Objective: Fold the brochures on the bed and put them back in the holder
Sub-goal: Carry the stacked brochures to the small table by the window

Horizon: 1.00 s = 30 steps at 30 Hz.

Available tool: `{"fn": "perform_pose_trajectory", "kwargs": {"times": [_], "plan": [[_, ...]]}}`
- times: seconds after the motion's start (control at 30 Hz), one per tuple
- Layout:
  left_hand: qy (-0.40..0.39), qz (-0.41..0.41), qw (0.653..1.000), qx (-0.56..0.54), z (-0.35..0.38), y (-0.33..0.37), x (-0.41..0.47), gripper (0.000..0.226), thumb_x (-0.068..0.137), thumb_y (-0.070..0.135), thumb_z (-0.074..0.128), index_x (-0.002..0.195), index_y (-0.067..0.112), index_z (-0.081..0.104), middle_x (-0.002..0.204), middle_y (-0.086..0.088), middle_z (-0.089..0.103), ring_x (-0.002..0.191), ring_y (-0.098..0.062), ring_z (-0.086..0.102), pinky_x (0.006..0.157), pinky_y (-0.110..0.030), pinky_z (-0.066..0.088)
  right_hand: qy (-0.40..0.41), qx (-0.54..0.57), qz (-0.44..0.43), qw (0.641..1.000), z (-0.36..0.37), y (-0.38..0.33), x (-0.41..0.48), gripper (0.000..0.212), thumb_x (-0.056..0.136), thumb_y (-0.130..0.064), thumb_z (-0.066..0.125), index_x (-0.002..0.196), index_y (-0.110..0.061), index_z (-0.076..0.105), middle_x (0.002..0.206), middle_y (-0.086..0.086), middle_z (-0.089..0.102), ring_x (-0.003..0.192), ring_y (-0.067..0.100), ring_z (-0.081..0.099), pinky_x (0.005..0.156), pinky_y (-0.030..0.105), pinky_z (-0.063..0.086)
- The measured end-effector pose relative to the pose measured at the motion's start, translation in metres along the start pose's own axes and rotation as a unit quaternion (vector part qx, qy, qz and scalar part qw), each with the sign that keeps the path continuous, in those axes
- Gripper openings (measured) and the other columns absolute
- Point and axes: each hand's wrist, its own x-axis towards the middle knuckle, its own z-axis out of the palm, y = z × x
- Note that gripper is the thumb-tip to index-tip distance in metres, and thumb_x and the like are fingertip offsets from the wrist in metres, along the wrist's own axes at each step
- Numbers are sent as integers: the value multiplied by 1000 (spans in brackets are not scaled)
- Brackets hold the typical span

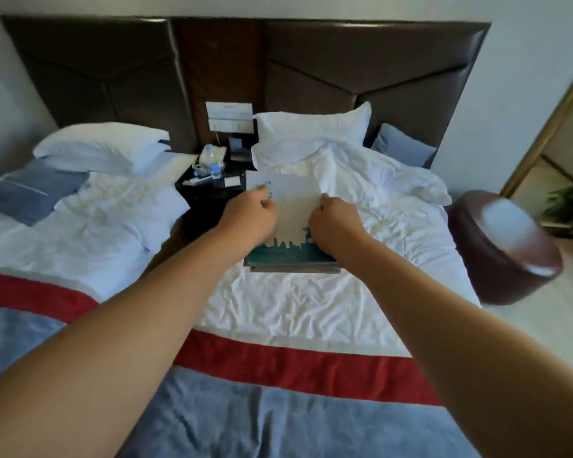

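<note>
The left hand (pixel 257 211) is pinching the left edge of a white brochure (pixel 291 213), and the right hand (pixel 333 224) is pinching its right edge. The brochure is resting over a flat stack (pixel 291 266) on the bed (pixel 295 309).

A dark padded headboard (pixel 361 71) lines the pale wall (pixel 526 94) behind a black nightstand (pixel 205 200).

Two hands (pixel 253 211) (pixel 334 223), two beds (pixel 80 233) (pixel 311 309), two blue cushions (pixel 30 193) (pixel 401 147), one nightstand (pixel 205 196), one stool (pixel 497 256)
</note>
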Motion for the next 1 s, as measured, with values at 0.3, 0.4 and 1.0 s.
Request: {"fn": "perform_pose_trajectory", "kwargs": {"times": [0.3,0.4,1.0], "plan": [[12,53,998,-37,-38,134,-13,49,105,31,43,153,22,44,152,-7,48,127,-28,52,109,-32,42,0,-290,-69,954,-152,-1,-25,28,106,-15,49,125,-8,67,134,17,55,121,33,58,81,36,44],[16,66,997,-43,-38,167,-19,49,106,35,42,153,25,43,151,-5,49,113,-19,58,90,-19,44,-4,-321,-61,945,-185,9,-32,28,106,-16,51,128,-12,67,135,12,57,124,31,57,90,37,49],[-107,238,965,-12,49,365,-76,48,106,32,38,153,23,42,148,-13,51,103,-25,54,92,-32,45,151,-112,188,964,-328,136,-148,13,99,-14,51,103,-6,60,87,7,52,107,34,62,77,35,45]]}}
